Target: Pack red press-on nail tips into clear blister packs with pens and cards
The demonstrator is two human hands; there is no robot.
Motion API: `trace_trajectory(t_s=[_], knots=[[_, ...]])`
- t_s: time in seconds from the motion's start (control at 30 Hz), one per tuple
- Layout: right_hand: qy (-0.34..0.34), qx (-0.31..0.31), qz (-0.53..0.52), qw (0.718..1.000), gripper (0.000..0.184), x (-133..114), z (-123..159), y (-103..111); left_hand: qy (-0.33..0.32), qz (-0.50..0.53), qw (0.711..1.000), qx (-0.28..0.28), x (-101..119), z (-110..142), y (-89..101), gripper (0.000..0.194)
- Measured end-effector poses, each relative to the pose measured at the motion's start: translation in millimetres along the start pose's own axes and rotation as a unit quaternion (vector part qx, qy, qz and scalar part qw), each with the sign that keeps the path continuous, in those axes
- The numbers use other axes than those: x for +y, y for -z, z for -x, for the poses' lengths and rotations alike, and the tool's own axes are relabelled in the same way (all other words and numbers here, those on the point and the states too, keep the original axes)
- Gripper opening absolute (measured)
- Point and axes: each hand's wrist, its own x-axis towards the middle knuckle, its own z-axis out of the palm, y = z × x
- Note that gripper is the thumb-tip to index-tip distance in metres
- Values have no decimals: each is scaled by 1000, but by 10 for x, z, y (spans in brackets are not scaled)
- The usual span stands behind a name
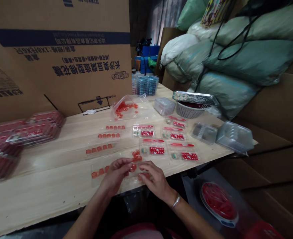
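My left hand [115, 174] pinches a small red piece [133, 167] over a clear tray [116, 172] at the surface's [49, 179] near edge. My right hand [153, 177], fingers curled, steadies that tray, which holds three red pieces in its left pockets. A clear bag [128, 108] of more pieces lies farther back.

Pale, matt plywood tabletop [49, 179], grain visible. Clear glossy plastic blister trays [109, 135] hold small translucent orange blocks [136, 155]; a shiny metal tray [195, 98] tops a white plastic basket [190, 112]. Far brown corrugated cardboard box [61, 49], matt.

Left hand [116, 176] and right hand [153, 179] pinch small orange pieces [134, 163] over clear tray [104, 172] on wooden table [49, 179].
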Motion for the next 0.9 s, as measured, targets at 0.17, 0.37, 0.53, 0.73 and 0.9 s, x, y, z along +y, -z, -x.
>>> trace_trajectory(t_s=[0.17, 0.37, 0.53, 0.73, 0.9], knots=[[-13, -36, -18, 999, 11, -153, -112, 19, 118, 158, 980, -16, 60, 246, -101, 31], [-39, -109, 46, 992, 13, -338, 131, -2, 69, 62, 991, -95, -59, 596, -70, 26], [-282, -98, -163, 940, 10, -316, 314, -105, 1, -27, 994, -107, -147, 805, -101, 14], [-427, -128, -381, 811, 31, -277, 324, -149, 19, -41, 993, -106, -112, 830, -100, 13], [-385, -96, -355, 846, 29, -356, 354, -127, -5, -74, 995, -60, -150, 866, -132, 15]])
